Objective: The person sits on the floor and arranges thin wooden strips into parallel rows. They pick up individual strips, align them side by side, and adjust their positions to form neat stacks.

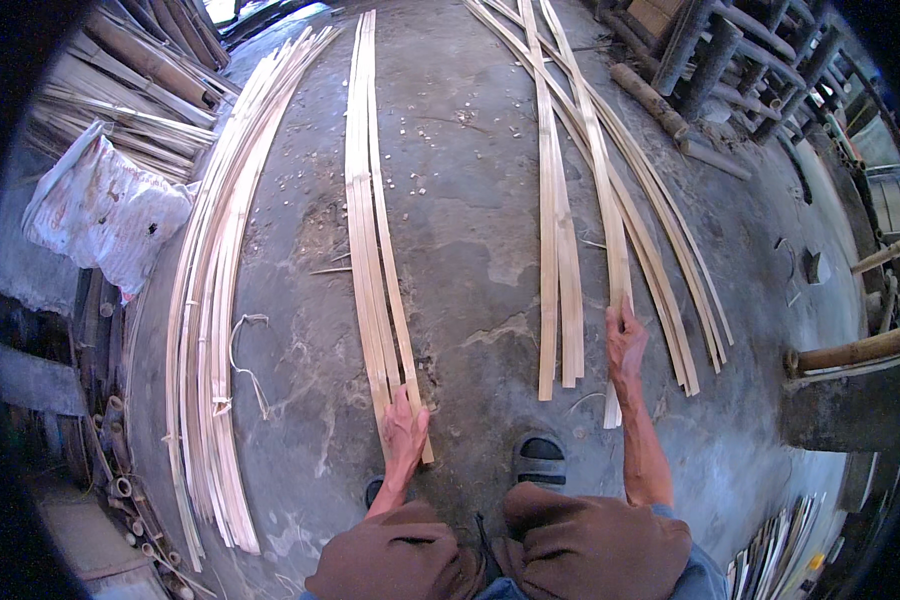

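Long pale bamboo strips lie in groups on the floor ahead of me. My left hand (pixel 403 428) is closed around the near end of the narrow middle bundle of bamboo strips (pixel 362 240); the palm side is hidden. On the right, my right hand (pixel 625 345) grips a bamboo strip (pixel 610 235) close to its near end, thumb and fingers pressed together. That strip crosses over others at its far part. To its left rest a few straight strips (pixel 548 270), and to its right a fanned group of strips (pixel 660 285).
A large tied bundle of strips (pixel 220 260) lies at the left. Beside it are a white sack (pixel 110 205) and stacked bamboo (pixel 130 105). Wooden frames (pixel 735 60) and a pole (pixel 650 102) stand far right. Small chips dot the concrete floor (pixel 450 260). My sandalled foot (pixel 540 460) is near.
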A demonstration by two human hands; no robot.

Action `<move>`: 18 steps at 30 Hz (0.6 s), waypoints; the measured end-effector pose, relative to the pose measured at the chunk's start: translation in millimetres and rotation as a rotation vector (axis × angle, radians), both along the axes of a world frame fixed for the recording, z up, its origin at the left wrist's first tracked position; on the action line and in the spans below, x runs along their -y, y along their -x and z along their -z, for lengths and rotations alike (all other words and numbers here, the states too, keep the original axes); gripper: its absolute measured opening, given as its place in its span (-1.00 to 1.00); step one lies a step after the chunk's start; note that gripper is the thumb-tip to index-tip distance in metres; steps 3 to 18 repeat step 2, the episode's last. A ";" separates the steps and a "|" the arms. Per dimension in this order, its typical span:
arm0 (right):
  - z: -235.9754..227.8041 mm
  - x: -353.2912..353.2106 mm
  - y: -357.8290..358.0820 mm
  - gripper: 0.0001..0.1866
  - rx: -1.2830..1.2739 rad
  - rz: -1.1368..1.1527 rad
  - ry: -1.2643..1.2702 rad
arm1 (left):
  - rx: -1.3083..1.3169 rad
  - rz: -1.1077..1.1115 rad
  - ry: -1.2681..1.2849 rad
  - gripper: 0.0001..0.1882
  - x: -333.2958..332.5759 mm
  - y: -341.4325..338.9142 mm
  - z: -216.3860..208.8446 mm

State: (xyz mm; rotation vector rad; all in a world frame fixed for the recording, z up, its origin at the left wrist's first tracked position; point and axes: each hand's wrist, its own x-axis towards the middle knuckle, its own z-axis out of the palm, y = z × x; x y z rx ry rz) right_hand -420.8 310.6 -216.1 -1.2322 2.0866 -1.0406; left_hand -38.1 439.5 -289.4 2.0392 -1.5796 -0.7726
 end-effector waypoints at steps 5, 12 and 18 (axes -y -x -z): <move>21.3 -4.4 17.2 -0.45 -0.032 0.008 -0.045 | -0.022 0.011 -0.006 -0.37 2.4 2.9 -2.5; 21.3 -4.4 17.2 -0.45 -0.032 0.008 -0.045 | -0.022 0.011 -0.006 -0.37 2.4 2.9 -2.5; 21.3 -4.4 17.2 -0.45 -0.032 0.008 -0.045 | -0.022 0.011 -0.006 -0.37 2.4 2.9 -2.5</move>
